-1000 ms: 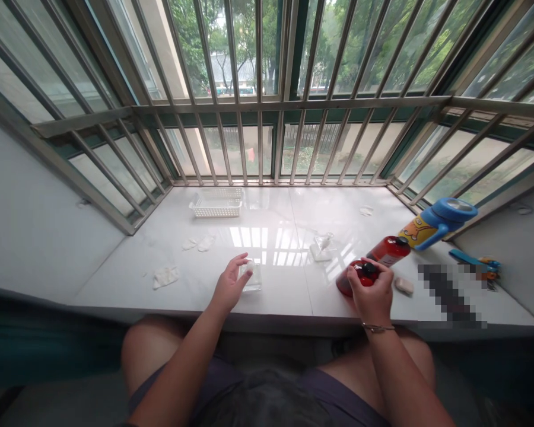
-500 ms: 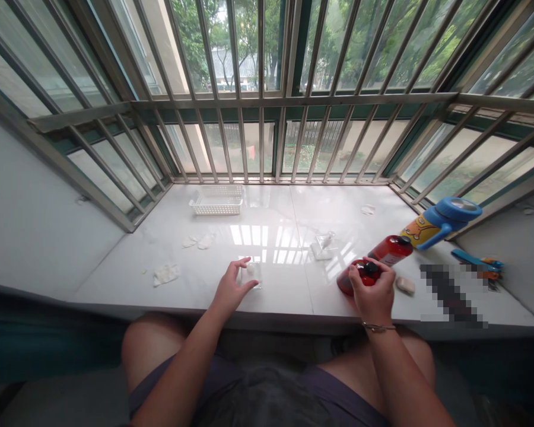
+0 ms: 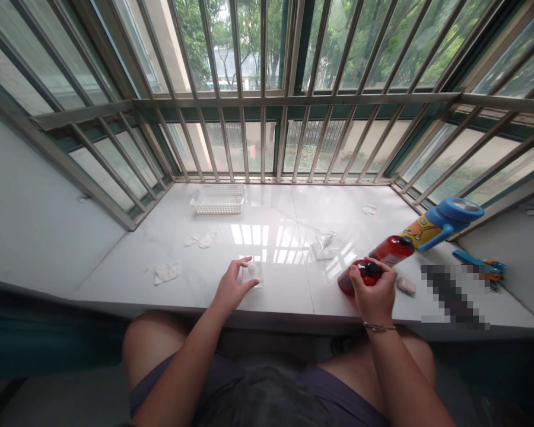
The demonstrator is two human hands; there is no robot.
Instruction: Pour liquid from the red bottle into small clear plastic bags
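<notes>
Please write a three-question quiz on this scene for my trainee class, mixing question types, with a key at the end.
1. Multiple choice: What does the right hand hold?
A) a blue-and-yellow flask with a handle
B) the nearer red bottle with a black top
C) a small pinkish-beige block

2. True or false: The thumb and forefinger of the left hand are pinched together.

3. Short answer: Which container stands at the back of the white, glossy counter, near the metal window bars?

Key:
1. B
2. False: they are spread apart, at the transparent square-sided container.
3. The white perforated plastic basket.
</notes>
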